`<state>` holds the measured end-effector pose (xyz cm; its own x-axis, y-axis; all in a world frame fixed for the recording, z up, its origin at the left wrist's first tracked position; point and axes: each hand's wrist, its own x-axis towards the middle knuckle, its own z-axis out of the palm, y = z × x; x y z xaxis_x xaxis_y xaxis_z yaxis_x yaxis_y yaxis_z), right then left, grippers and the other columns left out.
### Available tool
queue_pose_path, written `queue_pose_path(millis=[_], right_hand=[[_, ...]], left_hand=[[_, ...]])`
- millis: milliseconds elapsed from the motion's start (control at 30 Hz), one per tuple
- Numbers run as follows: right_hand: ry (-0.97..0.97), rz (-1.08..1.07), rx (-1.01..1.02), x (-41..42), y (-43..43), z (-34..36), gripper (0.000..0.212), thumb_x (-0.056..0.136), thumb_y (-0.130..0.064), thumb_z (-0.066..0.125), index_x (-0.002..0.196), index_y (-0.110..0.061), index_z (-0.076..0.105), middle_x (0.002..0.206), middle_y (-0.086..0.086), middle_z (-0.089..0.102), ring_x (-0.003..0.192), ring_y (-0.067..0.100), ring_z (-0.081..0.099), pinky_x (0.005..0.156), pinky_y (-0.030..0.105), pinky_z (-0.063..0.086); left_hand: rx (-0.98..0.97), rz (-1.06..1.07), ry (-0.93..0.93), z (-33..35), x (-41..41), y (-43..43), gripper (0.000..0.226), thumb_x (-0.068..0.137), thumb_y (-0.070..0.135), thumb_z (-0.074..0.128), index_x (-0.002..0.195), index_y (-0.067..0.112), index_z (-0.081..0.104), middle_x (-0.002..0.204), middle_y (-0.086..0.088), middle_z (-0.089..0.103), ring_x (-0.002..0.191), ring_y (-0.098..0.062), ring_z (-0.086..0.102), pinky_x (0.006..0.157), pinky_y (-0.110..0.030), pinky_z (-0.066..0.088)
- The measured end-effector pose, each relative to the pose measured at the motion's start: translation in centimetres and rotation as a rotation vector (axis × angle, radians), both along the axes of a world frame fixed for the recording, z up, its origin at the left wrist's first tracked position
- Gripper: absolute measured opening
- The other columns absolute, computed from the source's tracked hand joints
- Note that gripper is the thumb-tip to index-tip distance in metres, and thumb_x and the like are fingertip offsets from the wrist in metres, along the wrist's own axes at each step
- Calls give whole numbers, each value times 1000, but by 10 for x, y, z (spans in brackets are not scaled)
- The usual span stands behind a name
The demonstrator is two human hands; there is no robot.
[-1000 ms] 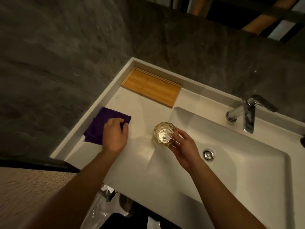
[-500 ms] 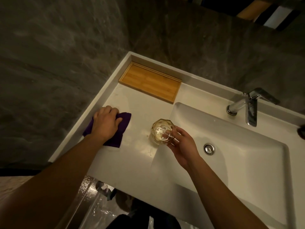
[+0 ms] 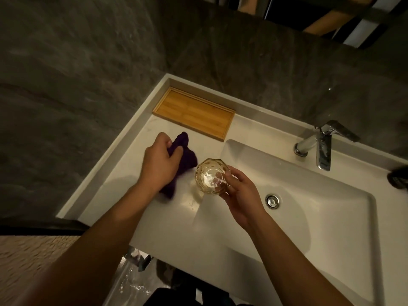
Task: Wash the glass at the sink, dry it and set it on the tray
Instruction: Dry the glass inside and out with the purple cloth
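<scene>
A faceted clear glass (image 3: 210,176) is held upright over the counter at the basin's left edge, with my right hand (image 3: 239,192) gripping its right side. My left hand (image 3: 160,161) has bunched up a purple cloth (image 3: 184,155) and holds it just left of the glass, lifted off the counter. A wooden tray (image 3: 194,112) lies flat in the back left corner of the white counter, with nothing on it. The white sink basin (image 3: 309,208) with its drain (image 3: 273,200) lies to the right.
A chrome tap (image 3: 320,146) stands at the basin's back, shut off. A dark object (image 3: 399,176) sits at the right edge. Grey stone walls close in on the left and back. Below the counter's front edge are crumpled plastic (image 3: 132,281) and floor.
My left hand closed on the flat purple cloth, gathered it into a bunch and brought it rightward toward the glass. The right hand has kept the glass in nearly the same place.
</scene>
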<state>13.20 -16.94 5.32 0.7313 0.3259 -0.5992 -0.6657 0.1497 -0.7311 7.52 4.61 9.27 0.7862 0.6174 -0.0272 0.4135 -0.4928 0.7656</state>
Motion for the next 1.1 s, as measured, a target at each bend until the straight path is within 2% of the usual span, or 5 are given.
queue_pose_path(millis=[333,567,733,933,1100], right_hand=[[19,-91,-15,7,-19,8,26,100,-13,65,126,-11,66,120,18,74,111,34,72,89,44,59],[-45,-62,-34,3,-26,15,21,101,-12,64,121,-16,65,116,18,75,97,29,73,82,41,57],[-86,-43,-47,2,-24,18,20,101,-12,65,119,-18,67,115,17,76,101,29,74,82,40,58],[-118,13,-87,3,-27,15,28,100,-13,65,128,-10,65,116,19,76,99,28,75,83,39,60],[-138,8,-123,1,-23,12,28,100,-13,65,129,-11,65,113,17,77,98,28,76,82,39,61]], left_hand=[[-865,-26,-182,-9,7,-56,20,101,6,52,100,10,72,96,-5,76,89,-18,72,72,-27,59],[-474,-133,-115,-24,5,-83,38,83,15,82,111,31,62,120,2,59,101,-14,62,74,-26,62],[-687,-92,-36,-26,15,-90,63,94,23,72,148,29,39,128,4,59,108,-13,66,69,-18,61],[-500,-163,91,-30,24,-86,38,95,17,67,132,16,60,118,-5,72,108,-24,70,94,-42,59],[-184,-127,183,-23,29,-91,31,93,20,69,124,16,65,108,-1,72,92,-17,64,72,-21,46]])
